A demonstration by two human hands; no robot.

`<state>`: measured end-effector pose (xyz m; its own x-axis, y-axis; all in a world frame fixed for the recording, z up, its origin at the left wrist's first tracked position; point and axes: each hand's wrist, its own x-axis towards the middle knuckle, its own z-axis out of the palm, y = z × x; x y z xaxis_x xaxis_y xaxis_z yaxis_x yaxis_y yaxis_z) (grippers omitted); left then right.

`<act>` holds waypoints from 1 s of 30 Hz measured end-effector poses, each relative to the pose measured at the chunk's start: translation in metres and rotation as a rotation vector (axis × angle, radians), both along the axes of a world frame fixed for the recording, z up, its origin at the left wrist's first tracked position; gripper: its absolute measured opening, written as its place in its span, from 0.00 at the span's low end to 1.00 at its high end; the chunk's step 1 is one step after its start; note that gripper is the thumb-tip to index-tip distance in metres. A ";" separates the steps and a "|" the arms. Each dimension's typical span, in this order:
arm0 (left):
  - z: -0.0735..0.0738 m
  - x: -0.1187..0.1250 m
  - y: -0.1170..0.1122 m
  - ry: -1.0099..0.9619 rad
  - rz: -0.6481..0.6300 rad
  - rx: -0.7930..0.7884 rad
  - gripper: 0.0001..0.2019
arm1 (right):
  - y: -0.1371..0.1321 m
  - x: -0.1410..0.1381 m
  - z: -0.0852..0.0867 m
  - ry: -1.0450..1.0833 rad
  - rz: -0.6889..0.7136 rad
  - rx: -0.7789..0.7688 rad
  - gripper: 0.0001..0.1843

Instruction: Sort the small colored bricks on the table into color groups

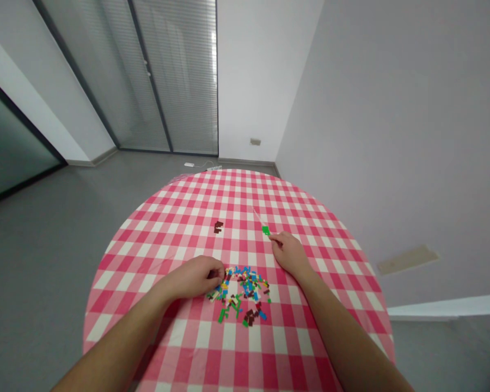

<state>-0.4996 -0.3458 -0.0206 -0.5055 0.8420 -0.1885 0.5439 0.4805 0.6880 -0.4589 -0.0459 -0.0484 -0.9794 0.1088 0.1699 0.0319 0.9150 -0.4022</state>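
A loose pile of small toy building bricks (249,288) in blue, green, brown, yellow and white lies on the checked tablecloth. My left hand (206,275) is at the pile's left edge, its fingers curled together; whatever they may hold is hidden. Farther back and to the right, my right hand (289,251) has its thumb and forefinger closed at the near corner of a small group of green bricks (265,230). A few dark brown bricks (218,227) sit apart, beyond the pile and left of the green ones.
The round table wears a red-and-white checked cloth (179,218). A thin pale strip (259,216) runs back from the green bricks. Beyond the table stand a glass partition with blinds (179,81) and a white wall (392,136). A white power strip (214,167) lies on the floor.
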 end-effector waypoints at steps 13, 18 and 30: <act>0.006 0.002 0.001 -0.026 0.089 0.036 0.07 | -0.002 0.001 0.002 0.007 0.014 -0.002 0.16; 0.006 0.002 0.000 -0.025 0.139 0.073 0.08 | -0.006 0.004 0.006 0.017 0.065 -0.036 0.14; 0.010 0.000 -0.001 0.012 -0.034 0.051 0.13 | -0.044 0.031 0.036 -0.267 0.504 -0.274 0.07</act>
